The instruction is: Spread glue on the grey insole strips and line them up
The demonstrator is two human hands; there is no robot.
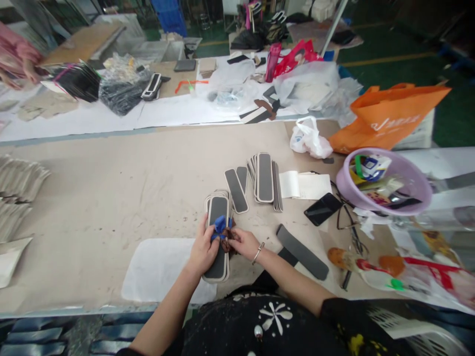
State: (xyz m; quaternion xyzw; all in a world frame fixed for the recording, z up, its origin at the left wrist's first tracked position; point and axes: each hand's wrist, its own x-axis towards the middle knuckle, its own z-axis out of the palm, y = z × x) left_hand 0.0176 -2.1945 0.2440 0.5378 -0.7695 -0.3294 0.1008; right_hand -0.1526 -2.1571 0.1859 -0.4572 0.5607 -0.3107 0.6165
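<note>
A stack of long grey panels with pale rims (pixel 215 273) lies in front of me on the table. My left hand (pixel 203 248) rests along the stack's left side, its thumb and fingers closed on a bunched blue cloth (pixel 220 224). Against the blue piece sits a crumpled dark brown cloth (pixel 226 243), which my right hand (pixel 243 243) pinches. The two cloths touch each other above the top panel, and their lower parts are hidden by my fingers. Beyond the stack lie two loose grey panels (pixel 236 192) and another fanned stack (pixel 264 178).
Right of me are a grey strip (pixel 304 253), a black phone (pixel 322 209), an open notepad (pixel 311 185), glasses (pixel 347 217) and a purple basin (pixel 347 183) of odds and ends. Pale stacked pieces (pixel 18 183) lie at far left; a white sheet (pixel 159 267) lies near the front edge.
</note>
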